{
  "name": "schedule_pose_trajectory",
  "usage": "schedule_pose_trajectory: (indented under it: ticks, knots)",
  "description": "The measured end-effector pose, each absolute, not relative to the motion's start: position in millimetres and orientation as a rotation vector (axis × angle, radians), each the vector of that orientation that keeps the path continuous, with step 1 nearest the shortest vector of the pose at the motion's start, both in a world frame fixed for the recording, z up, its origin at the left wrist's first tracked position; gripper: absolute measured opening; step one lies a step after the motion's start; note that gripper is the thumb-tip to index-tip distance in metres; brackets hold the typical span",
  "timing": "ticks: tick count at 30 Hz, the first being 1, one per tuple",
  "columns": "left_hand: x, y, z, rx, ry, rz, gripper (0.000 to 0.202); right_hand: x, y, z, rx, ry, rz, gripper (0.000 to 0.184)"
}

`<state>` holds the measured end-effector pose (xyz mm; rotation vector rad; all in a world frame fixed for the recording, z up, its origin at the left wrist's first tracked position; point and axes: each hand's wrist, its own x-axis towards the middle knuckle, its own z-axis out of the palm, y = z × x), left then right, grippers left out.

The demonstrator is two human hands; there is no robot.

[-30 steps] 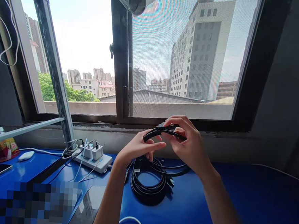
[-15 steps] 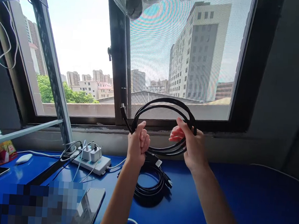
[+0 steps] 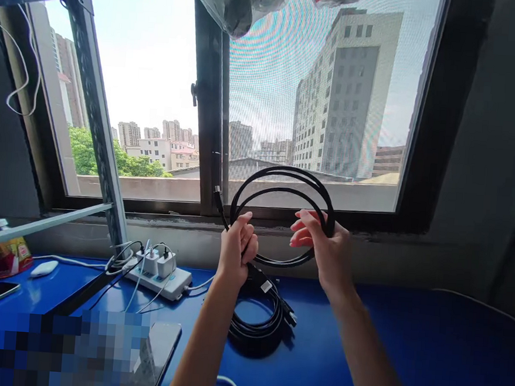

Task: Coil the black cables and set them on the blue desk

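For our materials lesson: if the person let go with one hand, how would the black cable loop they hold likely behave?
The black cable loop would probably sag or spring open: it keeps a round arch only between the left hand and right hand. It looks fairly springy, since the arch stands up. Its free end sticks out, so it may uncoil.

The black cable [image 3: 284,183] looked like smooth, slightly glossy plastic; the blue bench [image 3: 406,338] below it was glossy and smooth; the power strip [image 3: 158,280] left of the cable was white plastic
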<state>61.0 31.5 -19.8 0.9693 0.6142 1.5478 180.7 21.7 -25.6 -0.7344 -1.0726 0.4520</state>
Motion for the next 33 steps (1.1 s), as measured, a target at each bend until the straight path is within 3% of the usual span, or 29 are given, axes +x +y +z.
schedule_pose_trajectory:
  ticks: [4, 10, 20, 26, 33]
  knots:
    - [47.3, 33.8, -16.0, 1.085, 0.786, 1.592, 0.04, 185.4, 30.5, -35.6, -0.859, -1.211, -0.118, 0.057]
    - [44.8, 31.5, -12.0, 1.129, 0.912, 1.507, 0.038, 187.3, 31.9, -38.3, -0.736, -1.37, -0.415, 0.039]
    - [38.9, 35.7, -18.1, 1.368, 0.755, 1.33, 0.056, 181.3, 28.4, -36.3, -0.645, -1.234, -0.443, 0.011]
    - [36.6, 32.6, -13.1, 1.3, 0.527, 1.202, 0.06, 182.2, 30.3, -36.9, -0.685, -1.208, -0.428, 0.011]
    - [35.9, 36.2, -17.5, 1.309, 0.654, 1.243, 0.056, 189.8, 29.2, -37.3, -0.83, -1.455, -0.475, 0.028]
